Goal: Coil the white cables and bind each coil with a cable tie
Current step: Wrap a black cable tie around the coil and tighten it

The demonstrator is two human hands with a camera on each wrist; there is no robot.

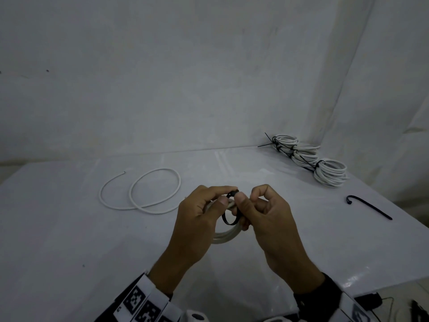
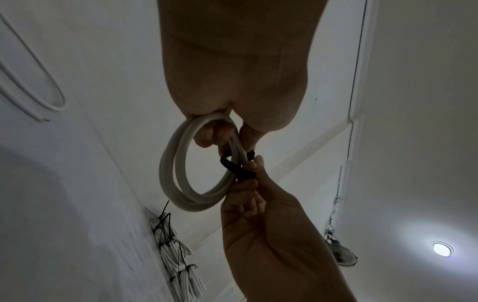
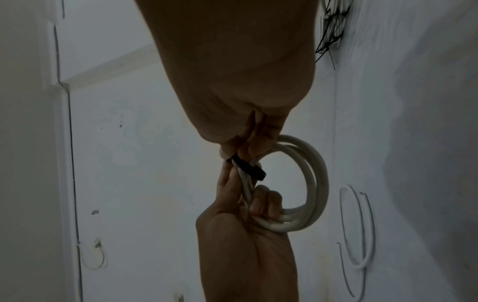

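While the white table point(image 1: 69, 228) sits under both hands, no readable writing shows anywhere, just square black-and-white marker patterns on the wristbands point(image 1: 144, 303). Left hand point(image 1: 199, 219) curls round the small white cable coil point(image 2: 175, 175), right hand point(image 1: 267, 217) pinches the black cable tie point(image 1: 228, 219) looped on it. Tied coils point(image 1: 308, 159) lie far right; a loose cable point(image 1: 141, 189) far left.

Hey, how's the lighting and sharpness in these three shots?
Head view: dim, even, fairly sharp; the coil and cable tie read clearly. Left wrist view: the ceiling lamp flares, the left hand is backlit. Right wrist view: darkest, the right hand nearly a silhouette, edges bent.
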